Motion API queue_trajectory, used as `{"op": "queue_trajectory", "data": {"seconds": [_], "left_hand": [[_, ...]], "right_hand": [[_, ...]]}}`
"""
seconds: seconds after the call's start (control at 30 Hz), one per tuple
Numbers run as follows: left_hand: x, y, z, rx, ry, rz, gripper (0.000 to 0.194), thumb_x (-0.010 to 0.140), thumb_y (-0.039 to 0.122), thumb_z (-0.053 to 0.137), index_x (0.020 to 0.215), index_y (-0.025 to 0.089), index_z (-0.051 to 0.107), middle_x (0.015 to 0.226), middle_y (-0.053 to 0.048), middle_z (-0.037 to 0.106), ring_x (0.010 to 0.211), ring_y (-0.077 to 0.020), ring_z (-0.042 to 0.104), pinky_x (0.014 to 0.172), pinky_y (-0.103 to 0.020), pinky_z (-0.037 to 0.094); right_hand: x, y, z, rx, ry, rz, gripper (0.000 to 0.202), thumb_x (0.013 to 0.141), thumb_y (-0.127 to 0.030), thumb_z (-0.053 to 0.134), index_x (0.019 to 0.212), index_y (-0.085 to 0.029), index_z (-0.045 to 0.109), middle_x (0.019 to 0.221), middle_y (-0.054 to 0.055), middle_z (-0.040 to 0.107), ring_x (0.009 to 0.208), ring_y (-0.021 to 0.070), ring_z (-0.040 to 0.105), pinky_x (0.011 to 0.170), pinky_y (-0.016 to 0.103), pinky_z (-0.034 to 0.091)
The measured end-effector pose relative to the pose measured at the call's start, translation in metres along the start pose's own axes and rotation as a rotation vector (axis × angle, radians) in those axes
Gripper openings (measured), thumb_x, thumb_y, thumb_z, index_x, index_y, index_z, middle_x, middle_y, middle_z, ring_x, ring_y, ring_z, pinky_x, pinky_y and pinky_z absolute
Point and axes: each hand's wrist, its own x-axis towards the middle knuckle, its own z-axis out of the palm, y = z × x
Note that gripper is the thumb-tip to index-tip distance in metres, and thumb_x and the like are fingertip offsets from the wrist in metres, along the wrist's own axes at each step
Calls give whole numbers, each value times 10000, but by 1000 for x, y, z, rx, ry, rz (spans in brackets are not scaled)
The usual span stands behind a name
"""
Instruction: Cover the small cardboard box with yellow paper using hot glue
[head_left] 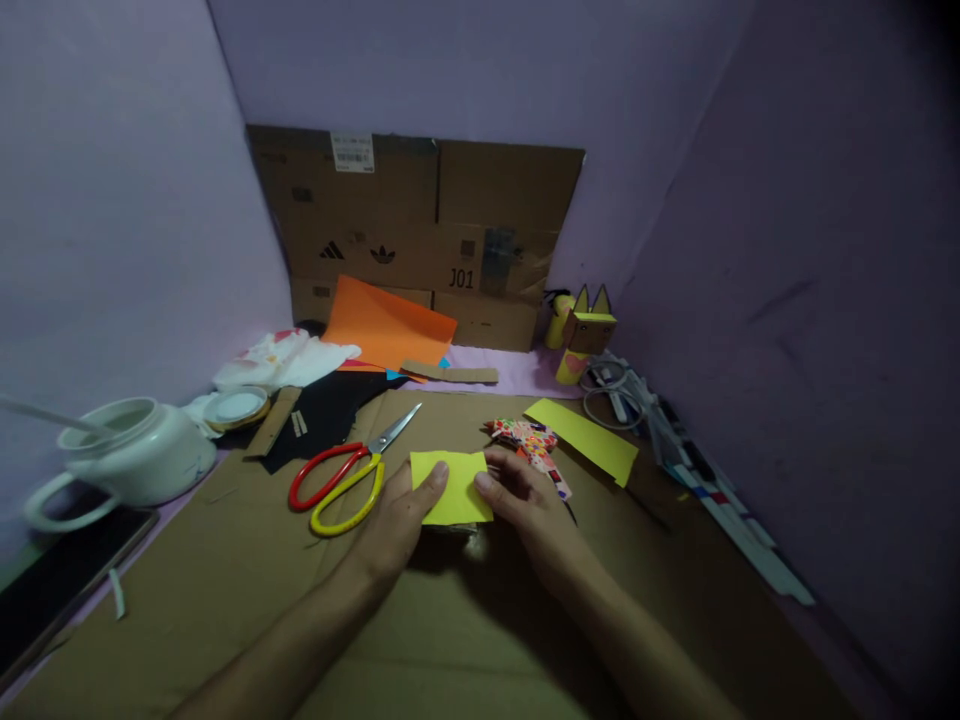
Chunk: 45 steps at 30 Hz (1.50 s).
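Both hands hold a small yellow paper rectangle [454, 490] over the cardboard sheet. My left hand [405, 510] grips its left side with the thumb on top. On the right edge my right hand [521, 492] pinches with thumb and fingers. Something brownish shows under the paper's lower edge; what it is I cannot make out. Left of my left hand lie scissors [367, 462] with one red and one yellow handle, blades slightly apart. Beyond my right hand is a flowery patterned piece [534, 440], and a yellow paper strip [586, 440] lies to its right.
A white cup-like pot [142, 455] with a stick stands at left by a dark flat slab [67, 580]. An orange sheet [386, 325] leans before a cardboard panel [375, 210]. An eared cardboard figure [589, 332], a coiled cable [611, 395] and pale strips [742, 540] line the right.
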Motion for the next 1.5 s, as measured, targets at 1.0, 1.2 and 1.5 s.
{"op": "queue_trajectory", "data": {"seconds": [1.0,1.2,1.5], "left_hand": [[2,4,-8,-125,-362,82,666,591,6,646,1208,164,450,1231,-115,550,1137,-296,498,965,-428,378],[10,4,-19,-37,-282,14,747,539,8,666,1237,120,425,1251,-154,522,1159,-308,468,983,-436,353],[4,10,-17,174,-346,-43,569,541,79,692,1045,190,452,1049,-63,559,965,-230,559,779,-336,452]], "right_hand": [[-1,-8,-5,21,219,189,349,490,-384,799,592,-155,555,572,-28,567,497,99,513,444,205,446],[2,-22,-27,91,191,44,245,518,-258,785,710,-175,657,694,-11,652,558,104,573,466,176,440],[-1,-37,-48,31,-121,-41,293,561,-180,787,826,-222,670,758,-12,666,654,124,607,584,217,476]]}}
